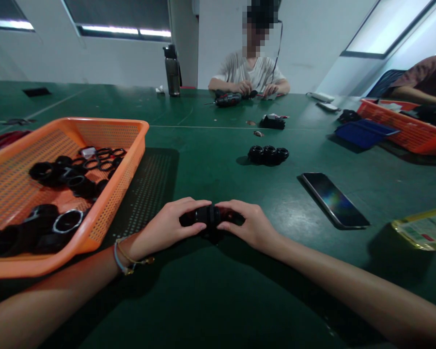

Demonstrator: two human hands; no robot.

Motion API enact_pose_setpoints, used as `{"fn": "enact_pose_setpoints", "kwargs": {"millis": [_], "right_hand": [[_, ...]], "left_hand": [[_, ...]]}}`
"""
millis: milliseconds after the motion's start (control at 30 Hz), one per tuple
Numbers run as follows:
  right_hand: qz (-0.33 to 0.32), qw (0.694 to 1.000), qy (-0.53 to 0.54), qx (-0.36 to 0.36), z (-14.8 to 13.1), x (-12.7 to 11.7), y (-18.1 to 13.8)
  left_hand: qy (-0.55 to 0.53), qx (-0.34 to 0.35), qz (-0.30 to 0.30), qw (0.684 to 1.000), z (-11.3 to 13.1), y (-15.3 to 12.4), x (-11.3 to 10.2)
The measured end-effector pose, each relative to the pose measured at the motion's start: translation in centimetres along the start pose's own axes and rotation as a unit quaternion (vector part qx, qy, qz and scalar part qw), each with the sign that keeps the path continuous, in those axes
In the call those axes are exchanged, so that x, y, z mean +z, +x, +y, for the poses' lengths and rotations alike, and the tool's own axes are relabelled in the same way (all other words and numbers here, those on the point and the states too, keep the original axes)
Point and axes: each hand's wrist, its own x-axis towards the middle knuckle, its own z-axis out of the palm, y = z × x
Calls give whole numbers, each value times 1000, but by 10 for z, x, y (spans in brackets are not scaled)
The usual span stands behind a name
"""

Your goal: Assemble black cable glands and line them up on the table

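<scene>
Both my hands grip a black ribbed pipe fitting (211,215) just above the green table. Fingers and thumb of my left hand (179,218) wrap its left end; a bracelet circles that wrist. From the other side, my right hand (247,220) closes on the right end. The fitting's middle section shows between the hands, while its ends are partly covered by my fingers. Farther ahead, a short row of black fittings (268,154) stands on the table. To the left, an orange basket (145,133) holds several black pipe fittings (45,172) and black rings (103,154).
On the right lie a phone (332,199) and a yellow-edged pack (425,228). Beyond them are a blue tray (366,132) and another orange basket (399,126). A bottle (172,72), a power drill (228,100) and a seated person (252,70) are across the table (210,179).
</scene>
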Motion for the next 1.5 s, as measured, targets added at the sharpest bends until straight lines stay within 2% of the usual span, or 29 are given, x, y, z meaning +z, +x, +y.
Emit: {"fn": "enact_pose_setpoints", "kwargs": {"millis": [1000,1500], "right_hand": [[-21,999,-30,13,-1,0,1],[9,1000,8,12,3,2,-1]], "left_hand": [[-6,-5,-3,1000,0,-1,1],[19,-22,-7,1000,1,0,0]]}}
